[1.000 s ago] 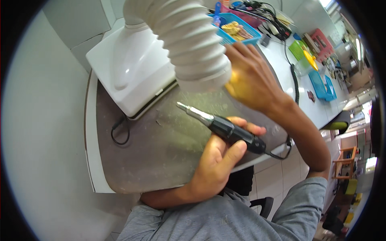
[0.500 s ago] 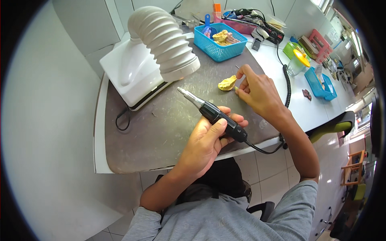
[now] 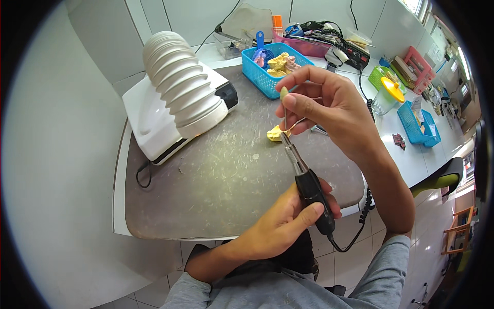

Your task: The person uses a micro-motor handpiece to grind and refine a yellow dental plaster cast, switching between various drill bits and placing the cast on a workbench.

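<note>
Scuffed mat [image 3: 216, 180], left hand [image 3: 283, 224] around handpiece [image 3: 311, 190], yellow lump [image 3: 274, 134] partly hidden

The person is wearing a grey shirt [image 3: 252, 298], its cloth creasing across the front. The left sleeve [image 3: 188, 289] and right sleeve [image 3: 382, 265] are ending around the elbows. Black legwear [image 3: 296, 252] is showing beyond the worktop's [image 3: 119, 220] near edge. The left hand [image 3: 280, 226] and right hand [image 3: 337, 105] are showing bare.
</note>
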Demonstrator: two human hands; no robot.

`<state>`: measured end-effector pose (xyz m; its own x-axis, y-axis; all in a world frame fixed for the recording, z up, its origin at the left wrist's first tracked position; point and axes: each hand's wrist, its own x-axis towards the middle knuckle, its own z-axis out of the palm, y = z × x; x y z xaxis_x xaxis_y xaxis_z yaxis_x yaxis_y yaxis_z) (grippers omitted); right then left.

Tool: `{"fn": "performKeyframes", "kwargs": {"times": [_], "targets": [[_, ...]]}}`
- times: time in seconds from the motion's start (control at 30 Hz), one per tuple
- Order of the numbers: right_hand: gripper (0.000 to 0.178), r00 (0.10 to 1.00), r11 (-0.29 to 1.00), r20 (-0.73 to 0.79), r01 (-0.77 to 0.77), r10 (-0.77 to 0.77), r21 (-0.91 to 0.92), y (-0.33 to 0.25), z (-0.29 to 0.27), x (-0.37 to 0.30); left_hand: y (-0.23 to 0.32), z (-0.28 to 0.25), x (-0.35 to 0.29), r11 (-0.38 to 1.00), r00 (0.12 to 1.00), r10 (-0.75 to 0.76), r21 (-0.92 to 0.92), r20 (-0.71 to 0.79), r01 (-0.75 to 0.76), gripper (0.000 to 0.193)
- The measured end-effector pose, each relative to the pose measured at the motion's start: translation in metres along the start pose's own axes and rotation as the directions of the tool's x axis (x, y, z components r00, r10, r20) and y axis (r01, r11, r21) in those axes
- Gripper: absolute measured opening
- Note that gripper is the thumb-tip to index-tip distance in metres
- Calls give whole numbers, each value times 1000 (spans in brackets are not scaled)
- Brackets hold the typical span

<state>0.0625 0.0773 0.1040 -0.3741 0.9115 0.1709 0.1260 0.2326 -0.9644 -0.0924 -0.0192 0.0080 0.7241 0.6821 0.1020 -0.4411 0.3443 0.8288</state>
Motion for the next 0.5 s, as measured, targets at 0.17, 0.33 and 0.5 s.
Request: {"fn": "performKeyframes", "kwargs": {"times": [0.17, 0.33, 0.5], "targets": [[25, 998, 999, 45, -38, 40, -30, -4, -5, 1, -2, 3, 2, 999, 998, -46, 29, 34, 45, 41], [28, 995, 998, 87, -57, 56, 9, 1, -10, -2, 0, 5, 1, 996, 996, -85, 40, 31, 83, 42], [32, 992, 997, 115, -49, 42, 57, 7, -11, -1, 5, 3, 2, 985, 993, -100, 148, 67, 89, 43]]}}
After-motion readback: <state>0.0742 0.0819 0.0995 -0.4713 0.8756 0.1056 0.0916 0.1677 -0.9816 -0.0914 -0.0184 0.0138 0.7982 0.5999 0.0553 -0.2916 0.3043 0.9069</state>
